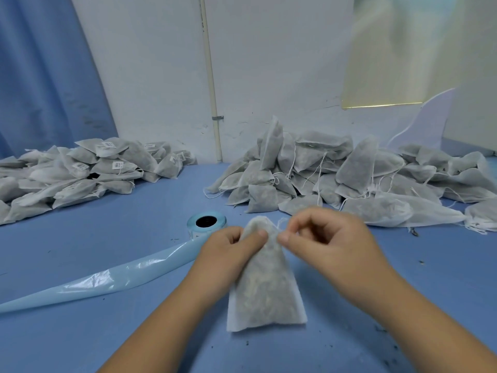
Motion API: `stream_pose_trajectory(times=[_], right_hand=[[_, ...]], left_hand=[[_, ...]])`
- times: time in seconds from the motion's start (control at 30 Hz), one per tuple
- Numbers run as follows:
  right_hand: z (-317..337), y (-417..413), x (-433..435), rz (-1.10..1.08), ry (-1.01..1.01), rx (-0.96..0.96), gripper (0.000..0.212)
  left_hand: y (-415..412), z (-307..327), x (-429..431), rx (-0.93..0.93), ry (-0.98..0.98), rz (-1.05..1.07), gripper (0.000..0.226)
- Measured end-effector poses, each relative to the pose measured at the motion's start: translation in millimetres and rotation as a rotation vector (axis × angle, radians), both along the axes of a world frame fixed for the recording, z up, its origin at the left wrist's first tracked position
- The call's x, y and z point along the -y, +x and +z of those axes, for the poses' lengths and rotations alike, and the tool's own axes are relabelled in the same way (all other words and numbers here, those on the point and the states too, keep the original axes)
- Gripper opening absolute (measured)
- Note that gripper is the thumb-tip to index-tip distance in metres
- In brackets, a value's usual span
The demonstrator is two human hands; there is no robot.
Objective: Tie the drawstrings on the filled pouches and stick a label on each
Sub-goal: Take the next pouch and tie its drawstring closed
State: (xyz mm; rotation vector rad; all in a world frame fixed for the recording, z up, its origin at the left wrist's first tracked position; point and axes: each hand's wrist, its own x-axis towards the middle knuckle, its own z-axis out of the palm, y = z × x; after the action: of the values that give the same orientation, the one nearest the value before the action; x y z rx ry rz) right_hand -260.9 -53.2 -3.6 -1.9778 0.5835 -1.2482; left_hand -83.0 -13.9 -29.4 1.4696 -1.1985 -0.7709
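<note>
A filled white fabric pouch (265, 292) lies on the blue table in front of me, its gathered neck pointing away. My left hand (228, 254) grips the neck from the left, thumb on top. My right hand (322, 238) pinches the thin white drawstring (281, 223) at the neck's right side, fingers curled. A roll of labels (206, 223) with a pale blue liner stands just beyond my left hand.
A heap of labelled pouches (80, 173) lies at the back left. A larger heap of unlabelled pouches (349, 176) with loose strings fills the back right. A long strip of blue label liner (102, 281) trails leftward across the table (134, 332). A wall stands behind.
</note>
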Motion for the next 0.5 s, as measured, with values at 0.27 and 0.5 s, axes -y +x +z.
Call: stream_pose_trajectory(times=[0.27, 0.5], right_hand=[[-20.5, 6.6, -0.2, -0.025, -0.363, -0.517, 0.008], [-24.9, 7.4, 3.6, -0.047, -0.331, -0.466, 0.021]], left_hand=[[0.5, -2.1, 2.2, -0.116, 0.010, 0.017, 0.041], [7.0, 3.9, 0.7, -0.386, 0.014, -0.153, 0.063]])
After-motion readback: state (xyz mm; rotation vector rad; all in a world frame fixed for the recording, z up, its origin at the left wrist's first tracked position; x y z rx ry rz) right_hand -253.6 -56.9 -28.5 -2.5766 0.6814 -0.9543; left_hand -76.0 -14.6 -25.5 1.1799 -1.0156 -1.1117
